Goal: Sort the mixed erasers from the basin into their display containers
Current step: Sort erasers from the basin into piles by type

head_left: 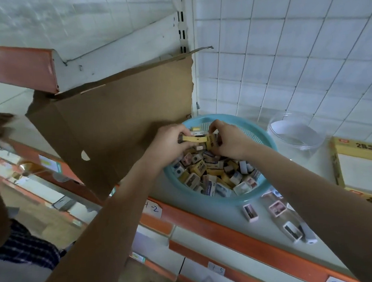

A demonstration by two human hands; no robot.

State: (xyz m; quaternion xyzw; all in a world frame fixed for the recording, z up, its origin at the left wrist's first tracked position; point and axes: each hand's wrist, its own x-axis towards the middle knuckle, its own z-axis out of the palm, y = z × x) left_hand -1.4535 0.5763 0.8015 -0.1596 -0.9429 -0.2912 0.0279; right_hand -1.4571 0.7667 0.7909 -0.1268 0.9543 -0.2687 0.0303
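dozens of mixed erasers fill the one blue basin just under the grip. right of the grip stand one yellow display box, its white floor showing, and one clear jar. two hands meet over the basin: left hand and right hand pinch a row of yellow erasers between them. at least four loose erasers lie on the shelf below.

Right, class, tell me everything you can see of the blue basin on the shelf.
The basin is round, pale blue plastic, with a smooth rim and a perforated wall. It stands upright on the white shelf, near the orange front edge, heaped with small boxed erasers. The left hand and right hand reach in, gripping yellow ones.
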